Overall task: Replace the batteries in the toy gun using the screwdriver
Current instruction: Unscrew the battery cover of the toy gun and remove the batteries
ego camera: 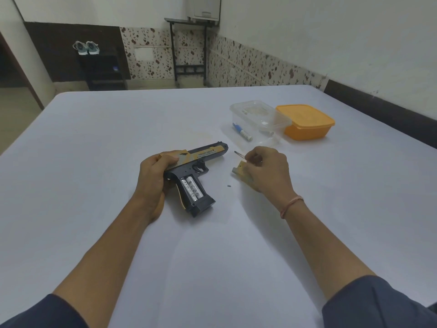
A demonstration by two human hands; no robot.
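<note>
1. Two dark sleeves, the left sleeve [35,311] and the right sleeve [378,304], are cut off by the bottom edge. Bare forearms reach out from them over the pale table [94,162].
2. The left hand [153,178] grips the rear of the toy gun [196,166], thumb on top and fingers curled behind it. The back end of the gun is hidden under that hand.
3. The toy gun lies on its side near the middle of the table. Its muzzle points away and to the right, and its grip points toward the camera. The grip compartment is open, with two silver batteries [192,190] side by side in it.
4. The right hand [267,169] has its fingers curled round the screwdriver [240,155]. Only the thin shaft tip pokes out, and the handle is hidden.
5. A tan battery cover [241,172] lies partly under that hand. Whether the hand holds it cannot be told.
6. A tiny dark screw [229,185] lies on the table between gun and cover.
7. Beyond the right hand is a clear container [257,119]. A blue-and-white stick-like item [242,131] at its front is hard to identify, as are smaller bits further in.
8. An orange container [307,123] touches the clear one on the right, and its contents are hidden.
</note>
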